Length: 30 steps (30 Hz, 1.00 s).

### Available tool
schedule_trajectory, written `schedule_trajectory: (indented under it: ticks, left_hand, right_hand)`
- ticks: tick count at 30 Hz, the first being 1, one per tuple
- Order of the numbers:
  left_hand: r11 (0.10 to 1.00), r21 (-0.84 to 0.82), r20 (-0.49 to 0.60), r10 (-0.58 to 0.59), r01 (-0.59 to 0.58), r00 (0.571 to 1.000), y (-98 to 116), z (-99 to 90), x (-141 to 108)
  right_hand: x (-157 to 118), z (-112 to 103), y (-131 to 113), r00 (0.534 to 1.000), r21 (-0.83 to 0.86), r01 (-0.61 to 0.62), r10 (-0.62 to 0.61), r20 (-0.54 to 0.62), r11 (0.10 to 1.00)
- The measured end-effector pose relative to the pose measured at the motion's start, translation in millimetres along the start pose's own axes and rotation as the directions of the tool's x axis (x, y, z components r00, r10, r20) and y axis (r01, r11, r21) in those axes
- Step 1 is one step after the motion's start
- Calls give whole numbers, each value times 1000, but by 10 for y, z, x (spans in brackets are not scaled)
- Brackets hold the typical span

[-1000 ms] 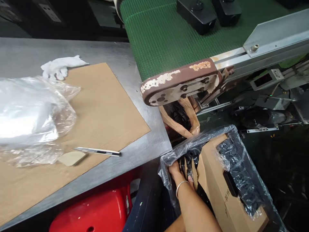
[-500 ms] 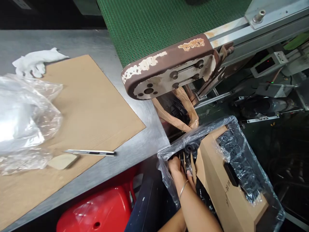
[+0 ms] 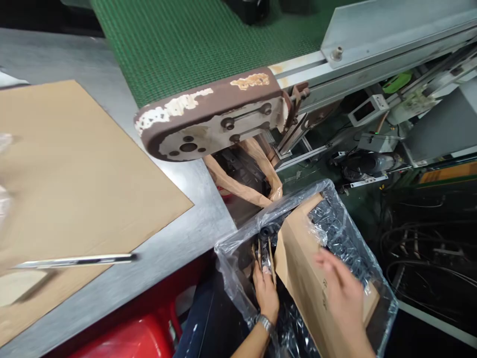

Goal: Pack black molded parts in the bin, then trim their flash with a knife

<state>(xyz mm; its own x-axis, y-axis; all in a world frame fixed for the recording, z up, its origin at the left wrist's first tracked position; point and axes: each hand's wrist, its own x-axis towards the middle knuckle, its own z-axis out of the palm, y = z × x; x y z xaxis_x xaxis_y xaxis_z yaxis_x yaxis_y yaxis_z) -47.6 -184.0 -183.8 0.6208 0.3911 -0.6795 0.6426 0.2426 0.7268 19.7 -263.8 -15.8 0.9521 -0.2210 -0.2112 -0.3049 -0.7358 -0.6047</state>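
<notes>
While both hands were together at the near-left corner of the plastic-lined box (image 3: 275, 213) half a second ago, they are now apart. The left hand (image 3: 267, 293), with a watch at its wrist, reaches among the upright cardboard strips (image 3: 260, 252) there, its fingers against them and beside clear-wrapped black material; whether it grips any of this cannot be told. The right hand (image 3: 341, 283) has moved across to the folded cardboard (image 3: 301, 256) inside the box, and is blurred, with its fingers bent; whether it holds anything is unclear. The dark block that lay on that cardboard can no longer be seen, and the hand covers much of that area. The wrapped black parts (image 3: 326, 219) lie in the box along the far side of the folded cardboard. The view has swung, so the cardboard sheet (image 3: 93, 174) and the cutter knife (image 3: 78, 261) on the metal tabletop (image 3: 208, 219) appear farther left, and the white glove (image 3: 11, 79) is mostly cut off. Black items (image 3: 253, 10) now show on the green belt (image 3: 186, 44) at the top edge.
</notes>
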Motion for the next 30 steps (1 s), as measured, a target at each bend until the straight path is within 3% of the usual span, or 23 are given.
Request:
schedule_trajectory:
  ticks: [2, 5, 7, 16, 20, 25, 28, 30]
  left_hand:
    - [1000, -13, -2, -3, 3, 1000, -18, 17, 9]
    - [1000, -17, 3, -7, 7, 1000, -35, 9, 40]
    - [1000, -13, -1, -10, 10, 1000, -45, 1, 55]
    - [999, -13, -35, -33, 33, 999, -64, -3, 57]
    - [999, -37, -53, -31, 29, 998, -58, 3, 53]
    - [998, -58, -65, -27, 23, 997, -61, 17, 48]
    - [998, -59, -64, -32, 28, 997, -70, 20, 48]
    - [998, -57, -59, -36, 33, 998, -71, 18, 52]
  right_hand:
    - [362, -184, 532, 984, -183, -151, 130, -122, 971]
    - [813, -181, 1200, 981, -281, -174, 141, -133, 944]
    - [928, -107, 1461, 985, -337, -161, 126, -121, 928]
    - [466, -27, 1988, 961, -536, -275, 246, -126, 799]
    - [337, -123, 1972, 981, -514, -192, 148, -125, 836]
    - [385, -194, 1448, 978, -488, -97, -8, -208, 868]
    - [616, 8, 1121, 984, -489, 137, -175, -34, 862]
    - [771, 217, 1056, 970, -501, 240, -226, 91, 832]
